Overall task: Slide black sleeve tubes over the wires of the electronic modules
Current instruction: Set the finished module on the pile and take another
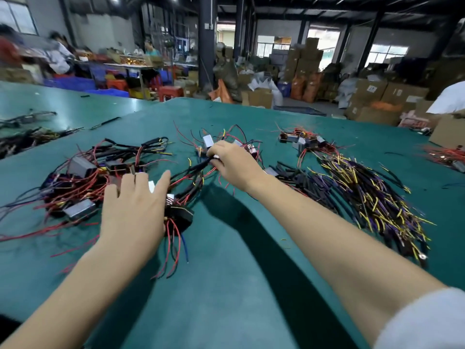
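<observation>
On the green table [226, 260], at the far left, a heap of modules [83, 182] is seen, most with black sleeves already over their red wires. The left hand [133, 210] is spread wide, palm down, over the right edge of that heap; nothing is gripped, and whether the fingertips touch the parts beneath cannot be told. Just right of it, a sleeved module [178, 215] lies with its red and blue wire ends trailing toward the near edge.

Farther in and to the right, the right hand [234, 165] is closed, its fingers pinching a black tube [201, 164] at one end. The tube's long axis runs from that hand down and to the left, so its free end is aimed toward the left hand. Unsleeved modules [208, 142] with loose red wires lie just beyond the right hand, touching or nearly so.

At the right, a pile of black tubes [302, 182] and a large bundle of yellow-and-purple leads [372, 200] are spread.

The coming move is judged to turn on this: the tube is already held by the right hand, which is also nearer the bare wires, and the left hand is free to gather them.
</observation>
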A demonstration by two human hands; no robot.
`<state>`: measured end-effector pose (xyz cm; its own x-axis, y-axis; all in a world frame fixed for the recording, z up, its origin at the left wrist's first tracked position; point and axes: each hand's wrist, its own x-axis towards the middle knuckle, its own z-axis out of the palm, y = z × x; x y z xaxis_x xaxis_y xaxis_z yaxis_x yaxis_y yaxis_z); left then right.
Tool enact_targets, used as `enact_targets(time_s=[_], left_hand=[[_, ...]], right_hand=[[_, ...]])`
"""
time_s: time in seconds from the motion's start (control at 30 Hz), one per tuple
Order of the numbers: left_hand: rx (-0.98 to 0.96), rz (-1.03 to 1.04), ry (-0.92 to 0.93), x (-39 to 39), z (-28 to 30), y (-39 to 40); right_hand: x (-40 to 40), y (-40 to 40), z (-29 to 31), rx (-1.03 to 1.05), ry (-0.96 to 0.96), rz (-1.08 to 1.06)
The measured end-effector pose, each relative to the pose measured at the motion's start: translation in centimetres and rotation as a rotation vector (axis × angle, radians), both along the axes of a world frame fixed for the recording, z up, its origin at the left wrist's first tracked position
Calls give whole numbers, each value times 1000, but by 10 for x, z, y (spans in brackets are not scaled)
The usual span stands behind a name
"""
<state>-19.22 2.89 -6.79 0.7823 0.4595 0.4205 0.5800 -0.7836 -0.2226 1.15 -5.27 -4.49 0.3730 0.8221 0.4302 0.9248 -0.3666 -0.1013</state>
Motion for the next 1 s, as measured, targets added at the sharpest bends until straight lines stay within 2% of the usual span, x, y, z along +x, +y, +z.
enact_targets(time_s=[0.23, 0.4, 0.57, 0.67, 0.77, 0.87, 1.0], left_hand=[[-30, -75, 93, 25, -22, -37], [13, -40, 141, 27, -31, -36], [-55, -34, 112, 24, -42, -19], [-74, -8, 118, 26, -41, -19], [-90, 41, 171, 31, -35, -30], [-48, 33, 216, 41, -25, -50], [-49, -46, 270, 59, -16, -78]], right_hand=[[5, 30, -22, -205, 5, 80], [7, 39, -35, -364, -110, 131], [16, 12, -42, -159, -19, 82], [28, -23, -43, -64, -52, -17], [43, -58, -45, 32, -2, -276], [53, -79, -47, -98, 191, -512], [55, -86, -47, -223, 339, -550]])
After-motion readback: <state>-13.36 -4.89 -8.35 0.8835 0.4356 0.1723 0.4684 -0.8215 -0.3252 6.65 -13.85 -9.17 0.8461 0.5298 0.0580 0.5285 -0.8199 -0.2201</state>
